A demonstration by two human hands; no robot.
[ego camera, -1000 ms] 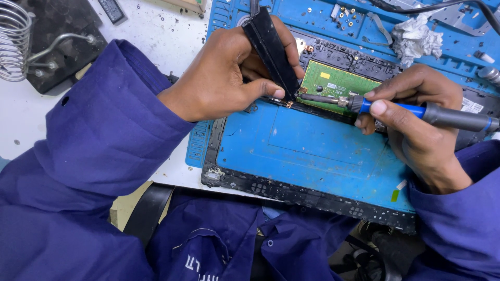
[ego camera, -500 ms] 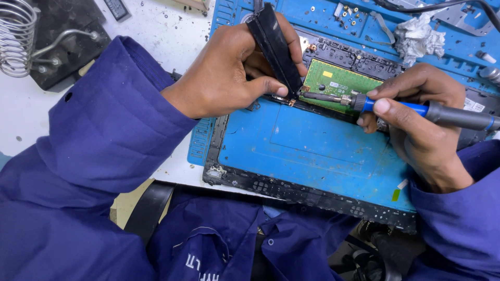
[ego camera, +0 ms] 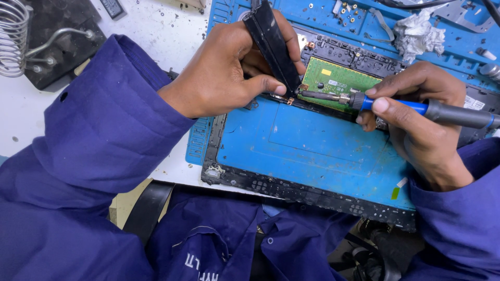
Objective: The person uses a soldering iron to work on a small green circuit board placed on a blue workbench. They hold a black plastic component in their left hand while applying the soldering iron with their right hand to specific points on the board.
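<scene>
My left hand (ego camera: 229, 67) grips black tweezers (ego camera: 273, 47), whose tips pinch a small copper-coloured part (ego camera: 289, 99) at the lower left corner of a green circuit board (ego camera: 338, 83). My right hand (ego camera: 416, 119) holds a soldering iron (ego camera: 416, 108) with a blue and grey handle like a pen. The iron's metal tip (ego camera: 317, 95) points left and ends just right of the tweezer tips, over the board's lower edge. The board sits in a black laptop frame (ego camera: 291, 187) covered by a blue panel (ego camera: 312, 151).
A blue work mat (ego camera: 323, 15) lies under the frame, with small screws and a crumpled white tissue (ego camera: 416, 34) at the top right. A coiled metal iron stand (ego camera: 15, 36) on a dark base sits at the top left on the white bench.
Both hands have held nearly the same place. The iron's tip has crept slightly left toward the tweezer tips.
</scene>
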